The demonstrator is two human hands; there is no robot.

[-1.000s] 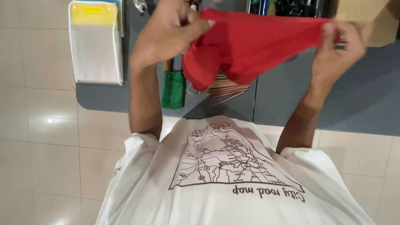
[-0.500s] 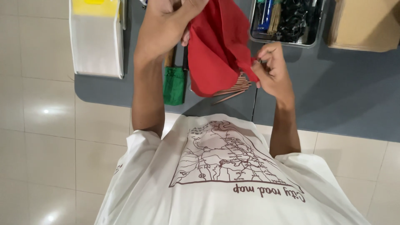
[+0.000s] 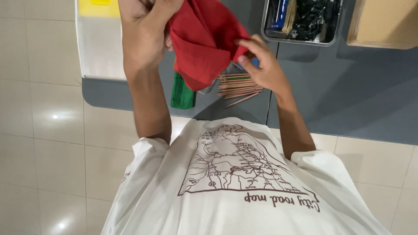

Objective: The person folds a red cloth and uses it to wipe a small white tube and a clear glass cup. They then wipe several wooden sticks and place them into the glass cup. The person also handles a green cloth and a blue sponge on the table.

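Our left hand (image 3: 146,26) is closed around the upper edge of a red cloth (image 3: 202,41), gripping it at the top centre of the frame, with part of the hand cut off by the upper border. Our right hand (image 3: 261,65) sits just right of the cloth, fingers (image 3: 246,43) loosely spread and touching its folded right edge; we cannot tell whether they actually pinch the fabric. The cloth hangs bunched and folded between the two hands, above the grey table (image 3: 348,95).

Directly below the cloth and beside our right hand lies a loose bundle of thin wooden sticks (image 3: 237,85), fanned out on the table. To the left of them, a green object (image 3: 182,91) pokes out from under the cloth; its kind is unclear.

In the upper right, a metal tray (image 3: 300,40) holds a tangle of dark cables, a blue item and a few pale sticks. Further right sits a tan cardboard box (image 3: 385,21), its contents out of view. In the upper left, a white tray (image 3: 100,48) lies over the table edge with something yellow at its far end.

Our white printed shirt (image 3: 235,182) fills the lower frame.
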